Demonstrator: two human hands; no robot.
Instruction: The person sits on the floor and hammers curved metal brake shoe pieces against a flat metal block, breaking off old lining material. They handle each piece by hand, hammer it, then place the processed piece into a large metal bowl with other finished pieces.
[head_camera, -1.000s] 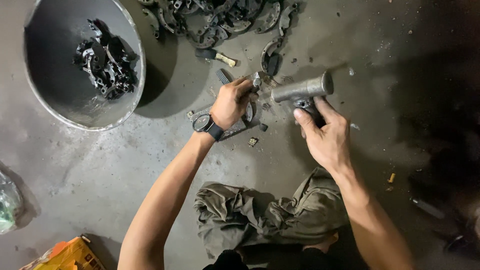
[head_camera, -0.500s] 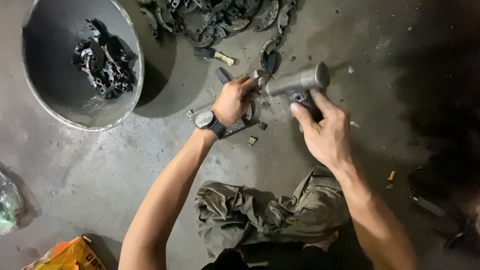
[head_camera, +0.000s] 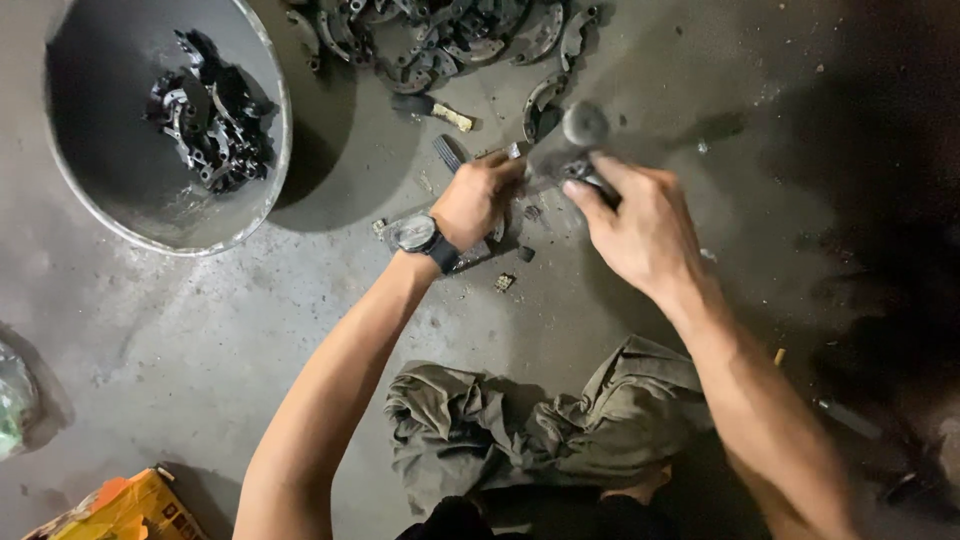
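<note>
Item one, the hammer (head_camera: 575, 140): a grey metal-headed tool, blurred, its round head end-on toward me, at about 12 o'clock from the right hand (head_camera: 640, 225), whose fingers are wrapped tight on the handle. Item two, the workpiece (head_camera: 515, 160): a small dark metal part, largely hidden, pinched between closed fingers of the left hand (head_camera: 475, 200) just at 9 o'clock of the hammer head; I cannot tell its exact shape. A black wristwatch (head_camera: 415, 235) sits on that wrist. I judge the step in hand to be striking the held part; the next blow calls for a steady left grip and fingers kept off the strike line. Item three, at 12 o'clock, a heap of curved brake shoes (head_camera: 440, 40) on the concrete floor (head_camera: 200, 330). Item four, at 10 o'clock, a large metal basin (head_camera: 275, 150) holding dark scrap pieces (head_camera: 210, 115). Item five, at 6 o'clock, a crumpled olive cloth (head_camera: 540, 430). Item six, at 8 o'clock, an orange carton (head_camera: 130, 510).
</note>
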